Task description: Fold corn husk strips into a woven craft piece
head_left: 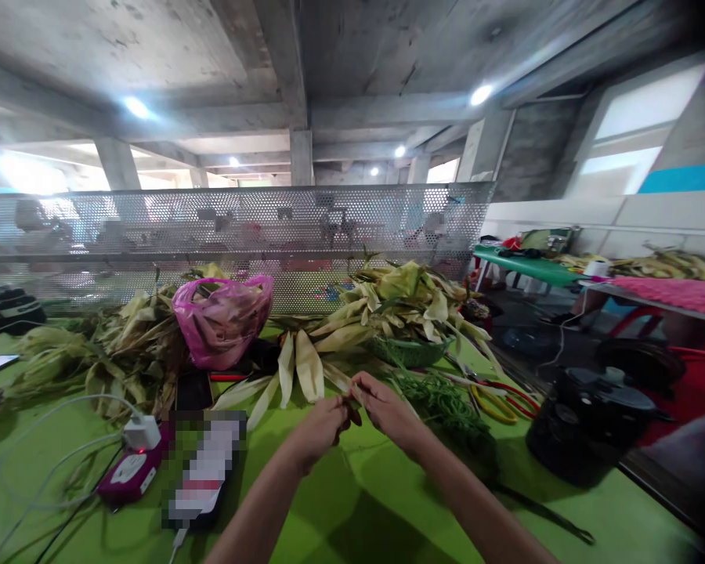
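Observation:
My left hand (323, 427) and my right hand (388, 409) meet above the green table (352, 501), fingers pinched together on a thin strip of dried leaf (348, 399) between them. Just beyond my hands, several pale dried corn husks (299, 368) lie fanned out on the table. A green basket (408, 351) heaped with husks (399, 301) stands behind my right hand. Dark green cord (446, 403) lies to the right of my right hand.
A pink plastic bag (223, 317) and a heap of husks (111, 345) sit at the left. A power strip (132, 470) with white cables lies near left. Scissors with yellow and red handles (499, 399) and a black pot (593, 419) are at the right. A perforated metal screen (240, 227) runs behind.

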The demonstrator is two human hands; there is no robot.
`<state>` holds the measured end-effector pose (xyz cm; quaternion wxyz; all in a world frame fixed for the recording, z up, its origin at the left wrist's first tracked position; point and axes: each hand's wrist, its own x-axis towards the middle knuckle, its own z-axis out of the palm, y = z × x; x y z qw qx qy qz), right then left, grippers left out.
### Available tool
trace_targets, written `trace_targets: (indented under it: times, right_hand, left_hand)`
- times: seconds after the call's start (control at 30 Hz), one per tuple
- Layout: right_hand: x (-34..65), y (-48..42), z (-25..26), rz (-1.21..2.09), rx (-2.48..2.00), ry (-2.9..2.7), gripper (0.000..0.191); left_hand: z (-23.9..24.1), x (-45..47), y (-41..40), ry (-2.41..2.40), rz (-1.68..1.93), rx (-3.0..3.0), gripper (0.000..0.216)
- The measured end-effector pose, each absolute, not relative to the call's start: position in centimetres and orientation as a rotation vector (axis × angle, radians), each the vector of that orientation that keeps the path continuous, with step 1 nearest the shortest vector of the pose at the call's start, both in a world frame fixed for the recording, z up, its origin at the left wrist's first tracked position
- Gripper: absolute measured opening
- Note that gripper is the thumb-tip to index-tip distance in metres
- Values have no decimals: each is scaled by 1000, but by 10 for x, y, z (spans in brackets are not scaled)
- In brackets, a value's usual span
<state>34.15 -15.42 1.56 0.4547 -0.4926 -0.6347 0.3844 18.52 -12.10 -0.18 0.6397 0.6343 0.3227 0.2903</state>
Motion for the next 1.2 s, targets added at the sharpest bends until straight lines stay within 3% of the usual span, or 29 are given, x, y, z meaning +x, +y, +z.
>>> trace_targets:
  times: [0.17, 0.37, 0.53, 0.7, 0.87, 1.03, 1.2]
  right_hand:
    - [341, -149, 4, 559, -1273, -1724, 22]
    - [360, -157, 14, -15, -1482, -1951, 24]
    - [360, -168, 18, -491, -1672, -2255, 24]
    - [353, -171, 12, -672, -1665, -2238, 18]
    - [359, -178, 17, -468, -1683, -2202, 20]
    - [381, -183, 46, 196, -1533, -2141, 14]
    - [395, -173, 68, 736, -1254, -1944, 25]
  left_hand:
    - [-7, 184, -119, 782, 672, 1531, 13]
    - [-11, 174, -98, 961, 835, 1419, 32]
    - [-5, 186, -98, 936, 922, 1334, 36]
    - [-8, 210, -122, 899, 867, 1237, 25]
    - [-11, 207, -124, 980, 833, 1523, 25]
    - [10, 186, -126, 1068, 700, 2001, 29]
    - [47, 170, -150, 661, 339, 2176, 29]
